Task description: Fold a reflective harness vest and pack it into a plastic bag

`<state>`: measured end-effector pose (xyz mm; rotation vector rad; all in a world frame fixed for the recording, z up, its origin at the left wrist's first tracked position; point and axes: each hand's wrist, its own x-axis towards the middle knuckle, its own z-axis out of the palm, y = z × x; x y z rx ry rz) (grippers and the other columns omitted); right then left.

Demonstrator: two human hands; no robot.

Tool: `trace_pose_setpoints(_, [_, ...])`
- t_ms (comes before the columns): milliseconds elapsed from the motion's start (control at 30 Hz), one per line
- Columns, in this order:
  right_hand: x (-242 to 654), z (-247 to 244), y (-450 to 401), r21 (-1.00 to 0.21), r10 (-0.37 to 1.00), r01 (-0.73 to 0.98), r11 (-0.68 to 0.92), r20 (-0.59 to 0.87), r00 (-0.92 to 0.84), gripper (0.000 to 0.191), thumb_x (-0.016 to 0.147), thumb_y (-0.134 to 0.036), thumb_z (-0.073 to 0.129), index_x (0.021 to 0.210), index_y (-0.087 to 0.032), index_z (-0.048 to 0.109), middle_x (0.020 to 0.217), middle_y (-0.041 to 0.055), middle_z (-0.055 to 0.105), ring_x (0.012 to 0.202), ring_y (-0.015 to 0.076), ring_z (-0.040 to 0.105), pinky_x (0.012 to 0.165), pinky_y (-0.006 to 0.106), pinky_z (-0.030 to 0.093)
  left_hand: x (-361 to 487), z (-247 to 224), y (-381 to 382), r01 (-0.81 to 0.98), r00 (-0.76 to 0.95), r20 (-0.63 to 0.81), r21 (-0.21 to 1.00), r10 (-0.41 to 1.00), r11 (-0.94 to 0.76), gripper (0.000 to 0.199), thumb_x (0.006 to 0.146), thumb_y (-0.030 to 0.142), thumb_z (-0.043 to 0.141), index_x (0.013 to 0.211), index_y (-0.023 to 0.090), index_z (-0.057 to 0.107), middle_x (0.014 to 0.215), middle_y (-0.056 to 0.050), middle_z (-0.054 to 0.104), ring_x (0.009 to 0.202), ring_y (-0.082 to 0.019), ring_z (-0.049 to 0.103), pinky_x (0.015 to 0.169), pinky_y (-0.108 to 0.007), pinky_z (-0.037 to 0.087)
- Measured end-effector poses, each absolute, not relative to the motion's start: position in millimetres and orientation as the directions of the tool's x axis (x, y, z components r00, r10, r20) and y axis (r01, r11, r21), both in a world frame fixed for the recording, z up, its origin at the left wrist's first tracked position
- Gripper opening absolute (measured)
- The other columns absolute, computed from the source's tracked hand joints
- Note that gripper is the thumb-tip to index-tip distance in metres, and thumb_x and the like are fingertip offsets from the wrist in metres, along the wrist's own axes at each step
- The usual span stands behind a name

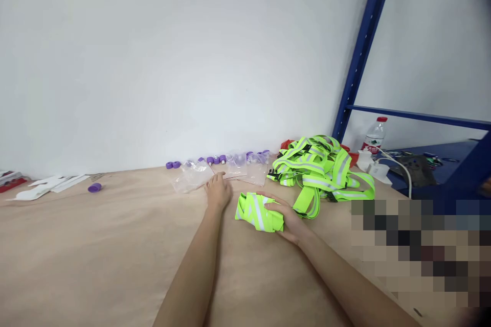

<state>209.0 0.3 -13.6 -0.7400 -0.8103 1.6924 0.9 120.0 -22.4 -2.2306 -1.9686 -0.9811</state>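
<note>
My right hand (287, 217) is wrapped round a folded bundle of neon-yellow reflective strap (258, 213) with silver stripes, held just over the table. Farther forward and to the left, my left hand (218, 191) reaches to the edge of a clear plastic bag (190, 176), fingers stretched forward and slightly apart. Whether its fingertips touch the bag is hard to see. More clear bags (256, 169) lie beyond it, near the wall. Right of my right hand is a loose heap of the same reflective straps (324, 163) with black buckles.
Several purple caps (213, 160) stand along the white wall, and one purple cap (94, 187) lies at left near white cut pieces (42, 186). A blue metal rack (362, 51), a red-capped water bottle (375, 135) and a white cable (404, 171) are at right.
</note>
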Motion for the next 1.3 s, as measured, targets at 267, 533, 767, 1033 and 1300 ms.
trace_pose_setpoints(267, [207,-12,2,-0.810,0.965,-0.545,-0.217,-0.095,-0.243,0.055,0.062,-0.026,0.083,0.115,-0.019,0.070,0.123,0.0119,0.068,0.105,0.0315,0.068,0.082,0.040,0.055,-5,-21,135,0.918,0.024,0.421,0.350,0.907,-0.187,0.029,0.093,0.027,0.048,0.107,0.026,0.074,0.135,-0.009,0.062,0.125,-0.033,0.051,0.100,-0.050,0.040])
trace_pose_setpoints(533, [205,-13,2,-0.808,0.966,-0.555,-0.198,-0.064,-0.252,0.053,0.063,-0.025,0.082,0.115,-0.018,0.070,0.121,0.0112,0.069,0.104,0.0297,0.067,0.084,0.039,0.054,-1,-20,143,0.924,0.042,0.429,0.327,0.902,-0.198,0.033,0.090,0.027,0.052,0.114,0.027,0.074,0.142,-0.009,0.057,0.128,-0.035,0.048,0.101,-0.051,0.043])
trace_pose_setpoints(767, [201,-15,4,-0.787,0.967,-0.590,-0.184,-0.038,-0.250,0.051,0.062,-0.022,0.081,0.112,-0.018,0.071,0.119,0.0085,0.070,0.101,0.0262,0.067,0.083,0.034,0.053,1,-19,145,0.915,0.083,0.396,0.333,0.914,-0.228,0.061,0.083,0.035,0.062,0.143,0.026,0.053,0.152,-0.010,0.047,0.136,-0.038,0.041,0.107,-0.056,0.038])
trace_pose_setpoints(1033, [194,-13,2,-0.788,0.955,-0.585,-0.192,-0.012,-0.297,0.048,0.062,-0.022,0.081,0.110,-0.019,0.072,0.115,0.0059,0.071,0.106,0.0252,0.066,0.092,0.035,0.051,-1,-23,155,0.871,0.047,0.532,0.393,0.846,-0.295,0.036,0.089,0.036,0.052,0.116,0.022,0.072,0.132,-0.010,0.063,0.121,-0.037,0.053,0.103,-0.050,0.043])
trace_pose_setpoints(1300, [192,-17,5,-0.762,0.976,-0.630,-0.151,-0.013,-0.219,0.048,0.061,-0.021,0.080,0.108,-0.018,0.071,0.114,0.0064,0.072,0.103,0.0253,0.066,0.085,0.033,0.054,6,-14,147,0.780,-0.060,0.636,0.511,0.769,-0.361,0.028,0.093,0.024,0.043,0.117,0.017,0.056,0.107,-0.011,0.070,0.095,-0.027,0.066,0.080,-0.035,0.049])
